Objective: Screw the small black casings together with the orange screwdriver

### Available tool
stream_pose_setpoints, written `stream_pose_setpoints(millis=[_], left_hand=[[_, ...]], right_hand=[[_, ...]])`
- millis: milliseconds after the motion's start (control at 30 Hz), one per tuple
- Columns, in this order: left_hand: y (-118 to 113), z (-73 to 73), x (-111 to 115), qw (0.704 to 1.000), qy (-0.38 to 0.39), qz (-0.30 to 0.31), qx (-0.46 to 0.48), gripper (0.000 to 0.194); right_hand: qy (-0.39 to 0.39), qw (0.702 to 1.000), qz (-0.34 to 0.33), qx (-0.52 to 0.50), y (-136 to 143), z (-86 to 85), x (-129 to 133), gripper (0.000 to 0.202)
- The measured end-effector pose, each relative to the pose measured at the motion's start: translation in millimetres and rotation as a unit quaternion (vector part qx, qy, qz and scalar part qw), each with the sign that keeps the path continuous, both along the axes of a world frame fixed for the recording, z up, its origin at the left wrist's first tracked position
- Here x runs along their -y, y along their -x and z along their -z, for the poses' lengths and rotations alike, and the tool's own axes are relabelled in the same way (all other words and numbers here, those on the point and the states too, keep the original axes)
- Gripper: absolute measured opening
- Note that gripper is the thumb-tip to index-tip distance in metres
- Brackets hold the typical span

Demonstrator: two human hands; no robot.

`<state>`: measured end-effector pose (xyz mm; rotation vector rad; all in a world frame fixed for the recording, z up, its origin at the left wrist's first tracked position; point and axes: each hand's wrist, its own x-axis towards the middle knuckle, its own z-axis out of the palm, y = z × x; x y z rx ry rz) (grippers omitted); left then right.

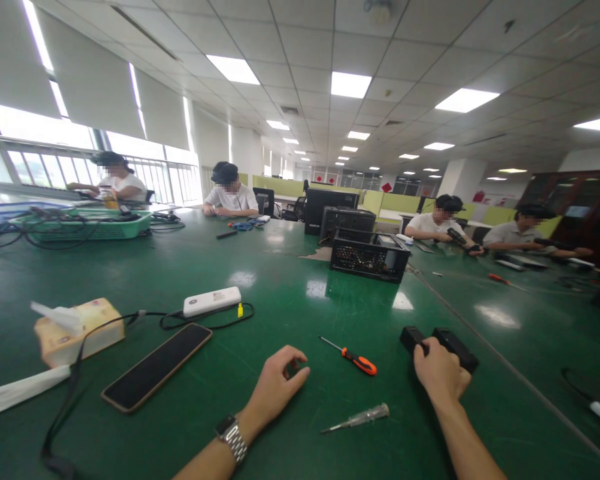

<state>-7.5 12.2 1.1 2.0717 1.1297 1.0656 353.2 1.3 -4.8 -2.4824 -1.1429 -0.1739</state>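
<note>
My left hand rests near the table's front edge, fingers loosely curled and apart from the thumb, with nothing in it. On the right, my right hand is closed over a black blocky object; a second black block-like part shows at its left side. The hand covers the middle, so I cannot tell whether the two are joined. Between my hands lies an orange-and-black screwdriver, its shaft pointing away to the left. Closer to me is a screwdriver with a clear handle.
Left of my hands are a phone, a white power bank with a black cable, and a tissue box. Farther off stand an opened black computer case and a green basket of cables. Several people sit around the green table.
</note>
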Motion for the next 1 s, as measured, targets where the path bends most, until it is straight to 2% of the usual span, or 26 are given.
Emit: stream_pose_setpoints(millis=[167, 300, 400, 533, 633, 733, 833, 867, 933, 1000], left_hand=[[0.7, 2.4, -1.8, 1.0, 0.0, -0.005, 0.004, 0.011], [0.6, 1.9, -1.0, 1.0, 0.002, -0.001, 0.008, 0.01], [0.3, 1.6, -0.1, 1.0, 0.0, 0.0, 0.01, 0.009], [0.7, 1.4, 0.9, 1.0, -0.003, 0.002, 0.006, 0.009], [1.3, -0.1, 2.5, 1.0, -0.008, 0.004, -0.002, 0.008], [1.3, -1.8, 4.4, 1.0, -0.011, 0.008, -0.008, 0.008], [0.7, -2.2, 5.6, 1.0, -0.012, 0.009, -0.01, 0.012], [0.4, -2.1, 5.9, 1.0, -0.012, 0.008, -0.011, 0.014], [0.2, -1.9, 6.5, 1.0, -0.01, 0.006, -0.015, 0.022], [0.3, -1.7, 6.9, 1.0, -0.014, 0.007, -0.015, 0.035]], right_hand=[[-0.021, 1.0, 0.017, 0.001, -8.9, -0.4, 2.5, 0.035], [-0.069, 0.997, 0.014, -0.016, -38.6, 1.3, 8.0, 0.042], [-0.158, 0.985, 0.072, -0.019, -72.0, 14.2, 10.5, 0.044], [-0.161, 0.979, 0.088, -0.089, -107.7, 38.1, 11.0, 0.048], [-0.192, 0.971, 0.1, -0.104, -114.5, 43.9, 10.7, 0.044], [-0.279, 0.956, 0.084, -0.042, -101.2, 32.4, 12.4, 0.045], [-0.365, 0.931, 0.02, -0.006, -64.6, 12.5, 15.3, 0.051], [-0.382, 0.924, -0.02, -0.02, -46.8, 6.8, 15.7, 0.051], [-0.397, 0.902, -0.156, -0.063, -4.6, -0.5, 15.8, 0.047], [-0.36, 0.879, -0.306, -0.068, 41.2, -2.5, 15.5, 0.039]])
